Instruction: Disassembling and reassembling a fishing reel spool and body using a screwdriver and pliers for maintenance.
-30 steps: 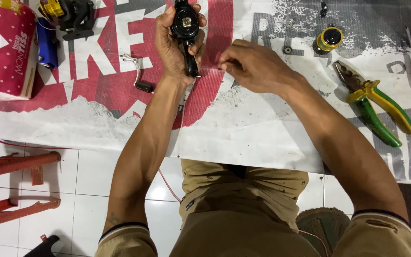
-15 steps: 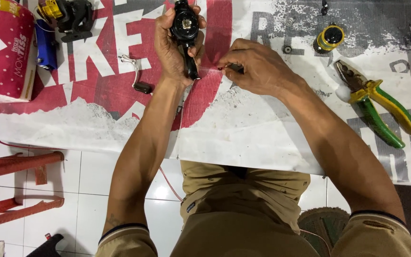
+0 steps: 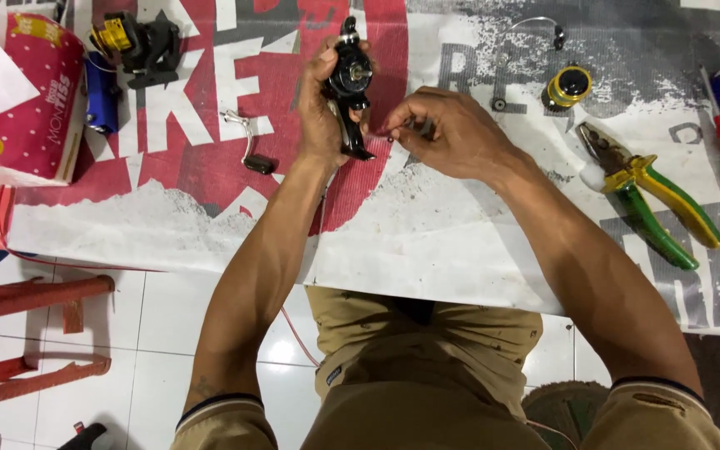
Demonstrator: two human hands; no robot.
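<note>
Right hand (image 3: pixel 452 133) had drifted slightly leftward since the earlier frames, fingertips closing in on the black reel body (image 3: pixel 349 83), which stayed up in the left hand (image 3: pixel 327 108). Left grip was wrapped around the reel body from its left side, holding it upright above the table (image 3: pixel 427 242), long axis running away from the person, foot end pointing down toward the wrist. Right grip was pinched narrow on something tiny, likely a small screw or pin; too small to tell which. That pinch sat just beside the reel's lower right side, near but not touching, so the reel lay directly left of the right fingertips. Right hand was the nearer free one to the reel's open face. A gold spool (image 3: pixel 568 85) lay well apart to the right, green-and-yellow pliers (image 3: pixel 647 196) farther right, a loose crank handle (image 3: pixel 247 146) to the left of the left wrist.
</note>
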